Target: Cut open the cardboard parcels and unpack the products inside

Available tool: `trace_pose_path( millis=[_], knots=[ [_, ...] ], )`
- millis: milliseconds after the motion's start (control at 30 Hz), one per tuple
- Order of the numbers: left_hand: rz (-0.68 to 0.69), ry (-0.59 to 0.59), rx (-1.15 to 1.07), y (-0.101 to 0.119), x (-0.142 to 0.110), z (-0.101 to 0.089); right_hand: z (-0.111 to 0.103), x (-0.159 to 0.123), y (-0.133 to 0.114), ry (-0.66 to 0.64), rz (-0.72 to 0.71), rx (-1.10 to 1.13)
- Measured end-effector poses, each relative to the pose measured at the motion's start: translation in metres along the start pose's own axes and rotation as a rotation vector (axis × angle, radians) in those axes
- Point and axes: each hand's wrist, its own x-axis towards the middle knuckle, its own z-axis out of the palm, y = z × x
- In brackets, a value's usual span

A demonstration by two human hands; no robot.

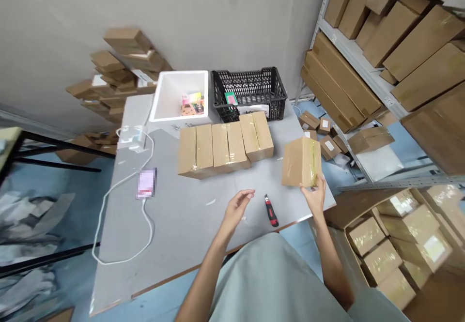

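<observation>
Through my feed, the black-and-red utility knife (271, 211) lies near the front edge of the grey tabletop (189, 225). Left of it I see the left hand (237, 207) released, fingers loosely bent; the right hand (315, 196) grasps the lower end of a brown cardboard box with yellowish tape (295, 163) at the table's right side. Farther off, I make out taped brown cartons (228, 145) standing side by side before a white foam bin (170, 89) and black plastic crate (250, 82).
</observation>
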Motion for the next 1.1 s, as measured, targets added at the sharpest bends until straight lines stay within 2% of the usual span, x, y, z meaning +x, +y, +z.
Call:
trace_pose_path(
  millis=[67, 133, 200, 300, 400, 533, 600, 700, 800, 900, 1000, 1100],
  knots=[
    [0.002, 0.009, -0.001, -0.014, 0.005, -0.016, -0.015, -0.06, -0.002, -0.084, 0.053, 0.126],
    [0.024, 0.052, -0.005, -0.026, 0.01, -0.035, -0.018, -0.11, -0.016, -0.198, 0.067, 0.197],
    [0.042, 0.13, -0.011, -0.036, 0.012, -0.058, -0.007, -0.149, -0.039, -0.33, -0.002, 0.157],
    [0.088, 0.293, -0.013, -0.052, 0.007, -0.103, 0.026, -0.192, -0.078, -0.556, -0.238, -0.038],
    [0.081, 0.412, 0.017, -0.077, -0.014, -0.162, 0.068, -0.219, -0.114, -0.771, -0.514, -0.21],
    [-0.001, 0.501, 0.068, -0.13, -0.062, -0.236, 0.119, -0.23, -0.146, -0.988, -0.818, -0.331],
    [-0.042, 0.5, 0.065, -0.156, -0.084, -0.258, 0.138, -0.23, -0.152, -1.04, -0.925, -0.358],
    [-0.105, 0.484, 0.053, -0.184, -0.108, -0.271, 0.157, -0.228, -0.149, -1.065, -0.981, -0.361],
    [-0.139, 0.428, -0.012, -0.199, -0.121, -0.273, 0.169, -0.23, -0.136, -0.997, -0.837, -0.279],
    [-0.176, 0.362, -0.093, -0.208, -0.128, -0.277, 0.178, -0.239, -0.118, -0.89, -0.511, -0.117],
    [-0.217, 0.28, -0.099, -0.216, -0.133, -0.282, 0.186, -0.258, -0.101, -0.869, -0.167, 0.091],
    [-0.202, 0.184, -0.053, -0.224, -0.133, -0.285, 0.193, -0.279, -0.091, -0.859, 0.035, 0.273]
  ],
)
